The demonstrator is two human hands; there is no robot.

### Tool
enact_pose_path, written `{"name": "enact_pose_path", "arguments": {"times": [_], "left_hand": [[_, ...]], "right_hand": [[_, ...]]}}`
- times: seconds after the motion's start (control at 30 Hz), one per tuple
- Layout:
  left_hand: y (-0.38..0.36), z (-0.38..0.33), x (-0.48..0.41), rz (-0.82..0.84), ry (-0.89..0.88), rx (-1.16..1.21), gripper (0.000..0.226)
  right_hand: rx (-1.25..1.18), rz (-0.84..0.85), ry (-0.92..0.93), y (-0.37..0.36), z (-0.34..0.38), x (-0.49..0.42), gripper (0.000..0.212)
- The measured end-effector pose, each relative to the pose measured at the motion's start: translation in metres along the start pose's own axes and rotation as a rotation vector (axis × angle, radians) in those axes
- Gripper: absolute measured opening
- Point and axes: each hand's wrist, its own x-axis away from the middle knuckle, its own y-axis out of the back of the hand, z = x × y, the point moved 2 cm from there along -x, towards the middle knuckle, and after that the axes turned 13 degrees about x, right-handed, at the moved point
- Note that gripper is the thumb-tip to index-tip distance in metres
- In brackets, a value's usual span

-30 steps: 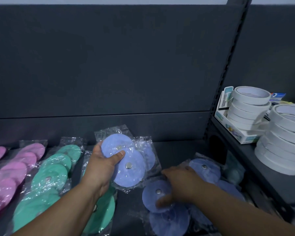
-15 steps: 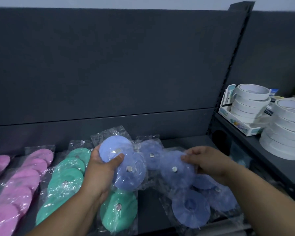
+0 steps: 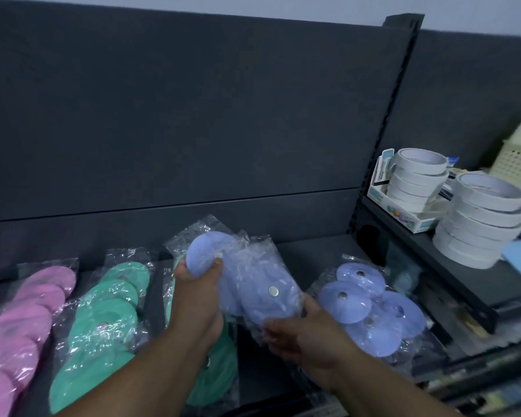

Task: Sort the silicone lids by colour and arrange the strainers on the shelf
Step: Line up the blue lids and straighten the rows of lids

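1. Hands meet mid-frame: the left hand [image 3: 197,293] curls fingers and thumb round the upper end of clear-wrapped round blue silicone lids [image 3: 253,284].
2. The right hand [image 3: 298,335] grips their lower end from below.
3. Those lids hang tilted above the dark shelf [image 3: 307,254], between green silicone lid packets [image 3: 103,320] to the left and a loose pile of blue lid packets [image 3: 370,311] to the right.
4. Bare shelf shows behind them; a slotted upright post [image 3: 385,130] bounds the bay on the right.

L grip [image 3: 197,296] curled, raised | R grip [image 3: 301,335] curled, lower
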Motion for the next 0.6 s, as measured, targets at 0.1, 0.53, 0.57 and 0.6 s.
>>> {"name": "enact_pose_path", "arguments": {"times": [0.1,0.53,0.57,0.6], "left_hand": [[-0.009,0.003,0.006,0.012,-0.02,-0.022,0.049],[-0.036,0.017,0.029,0.049,-0.019,-0.145,0.06],[-0.035,0.019,0.03,0.054,0.034,-0.158,0.059],[-0.032,0.02,0.032,0.064,0.094,-0.175,0.058]], "right_hand": [[0.026,0.006,0.024,-0.002,0.0,-0.001,0.044],[0.372,-0.014,0.136,0.062,0.029,-0.028,0.07],[0.449,-0.066,0.166,0.071,0.035,-0.032,0.073],[0.535,-0.107,0.193,0.078,0.04,-0.036,0.07]]}}
